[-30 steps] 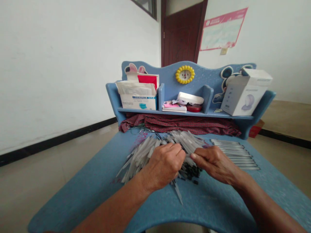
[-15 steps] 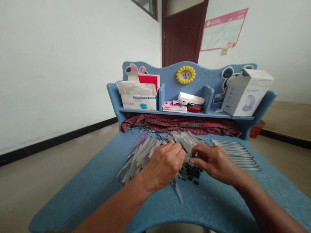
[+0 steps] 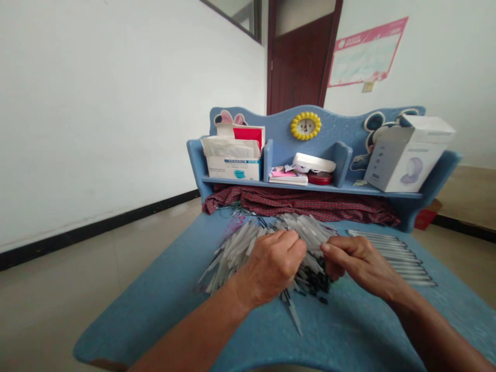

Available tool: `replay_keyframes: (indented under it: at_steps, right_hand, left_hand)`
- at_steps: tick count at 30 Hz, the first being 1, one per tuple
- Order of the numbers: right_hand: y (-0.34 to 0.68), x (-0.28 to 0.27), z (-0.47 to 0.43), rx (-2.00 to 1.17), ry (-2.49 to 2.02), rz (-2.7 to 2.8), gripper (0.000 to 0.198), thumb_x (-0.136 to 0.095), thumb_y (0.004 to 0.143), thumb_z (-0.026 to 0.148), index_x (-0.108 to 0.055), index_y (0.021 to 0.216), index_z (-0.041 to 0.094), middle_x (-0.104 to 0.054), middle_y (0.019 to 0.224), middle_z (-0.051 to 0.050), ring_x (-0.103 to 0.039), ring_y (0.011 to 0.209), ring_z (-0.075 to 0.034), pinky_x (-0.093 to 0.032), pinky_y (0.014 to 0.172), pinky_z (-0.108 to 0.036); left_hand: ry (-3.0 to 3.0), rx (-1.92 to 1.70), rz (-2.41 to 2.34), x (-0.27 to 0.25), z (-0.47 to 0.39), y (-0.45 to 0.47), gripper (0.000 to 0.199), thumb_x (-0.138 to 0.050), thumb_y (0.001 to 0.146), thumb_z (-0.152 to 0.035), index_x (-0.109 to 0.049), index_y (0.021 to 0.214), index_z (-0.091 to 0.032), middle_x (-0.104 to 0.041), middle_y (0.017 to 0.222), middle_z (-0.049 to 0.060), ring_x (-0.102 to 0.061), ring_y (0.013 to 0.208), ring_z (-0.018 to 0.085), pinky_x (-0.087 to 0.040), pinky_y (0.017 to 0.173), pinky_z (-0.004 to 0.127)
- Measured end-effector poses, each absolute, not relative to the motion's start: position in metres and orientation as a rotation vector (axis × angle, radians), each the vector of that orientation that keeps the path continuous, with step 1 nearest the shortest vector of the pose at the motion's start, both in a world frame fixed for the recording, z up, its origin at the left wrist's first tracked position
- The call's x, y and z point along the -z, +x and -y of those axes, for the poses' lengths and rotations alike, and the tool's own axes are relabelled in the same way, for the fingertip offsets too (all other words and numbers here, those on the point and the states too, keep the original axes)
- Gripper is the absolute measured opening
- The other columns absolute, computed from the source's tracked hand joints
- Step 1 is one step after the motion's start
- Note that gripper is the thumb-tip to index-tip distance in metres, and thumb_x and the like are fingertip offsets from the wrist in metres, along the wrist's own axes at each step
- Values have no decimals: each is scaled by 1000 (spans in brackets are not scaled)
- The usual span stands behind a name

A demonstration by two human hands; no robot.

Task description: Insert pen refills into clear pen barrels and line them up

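Nothing can be read with certainty: the white carton (image 3: 232, 166), left of the yellow-rimmed dial (image 3: 306, 126), bears blurred Chinese characters along a blue strip. Right of the dial, print on the tall white box (image 3: 406, 155) and the heading on the pink-edged poster (image 3: 366, 59) are illegible, as is magenta lettering (image 3: 234, 226) below-left of it.

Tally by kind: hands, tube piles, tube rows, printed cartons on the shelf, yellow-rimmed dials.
Hands: 2 (left hand, right hand)
Tube piles: 1 (pile of translucent tubes; too jumbled to count singly)
Tube rows: 1 (row of tubes)
Printed cartons: 2 (carton with blue print, white carton)
Yellow-rimmed dials: 1 (yellow-rimmed dial)
Total: 7
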State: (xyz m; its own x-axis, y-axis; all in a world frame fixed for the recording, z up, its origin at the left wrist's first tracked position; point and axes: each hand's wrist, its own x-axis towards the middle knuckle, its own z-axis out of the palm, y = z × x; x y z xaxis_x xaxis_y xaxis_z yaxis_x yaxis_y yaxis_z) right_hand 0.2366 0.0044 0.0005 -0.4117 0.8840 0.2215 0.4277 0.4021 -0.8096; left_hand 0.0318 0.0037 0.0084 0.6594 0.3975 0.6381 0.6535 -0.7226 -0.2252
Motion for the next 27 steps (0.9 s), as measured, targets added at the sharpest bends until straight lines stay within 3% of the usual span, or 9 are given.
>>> replay_keyframes:
  at_steps: [3,6,9,11,16,27]
  right_hand:
    - [242,-4,-7,-936,-1120,1856,49,-44,88,52,-58,56,17,-59,52,-2,-55,50,-13,-44,51,-24]
    - [245,-4,-8,-962,-1072,1786,49,-44,88,51,-60,57,17,-61,52,-3,-57,51,-13,-45,52,-24]
    - [244,0,-9,-984,-1026,1764,49,-43,89,51,-62,59,17,-62,54,-4,-57,52,-15,-46,52,-25]
    - [242,4,-9,-987,-1012,1758,48,-44,89,51,-62,59,18,-63,55,-5,-57,53,-15,-47,53,-26]
    - [234,8,-5,-929,-1034,1743,47,-44,88,51,-63,60,19,-64,56,-5,-59,54,-16,-48,53,-27]
    - [227,11,1,-722,-1083,1769,49,-43,89,51,-65,59,19,-63,56,-4,-59,56,-16,-46,55,-26]
  left_hand:
    - [-2490,1184,1025,-20,-14,17,10,-59,83,-22,-65,79,-15,-59,68,2,-54,63,13,-39,57,24]
    - [-2264,1882,1458,-29,-30,-1,10,-68,74,-26,-68,73,-16,-61,64,0,-50,53,9,-37,49,21]
    - [-1926,2598,1686,-33,-43,-13,17,-73,65,-31,-67,68,-15,-55,52,-4,-40,42,6,-29,40,19]
    - [-1833,2892,1745,-32,-47,-15,21,-76,61,-32,-65,64,-14,-51,47,-5,-37,39,5,-24,37,18]
    - [-1859,3135,1877,-24,-45,-4,28,-80,53,-32,-61,60,-12,-53,49,-4,-39,38,3,-23,35,15]
    - [-1862,3206,1933,-17,-43,8,27,-78,57,-29,-57,57,-12,-49,47,-5,-37,36,2,-21,33,15]
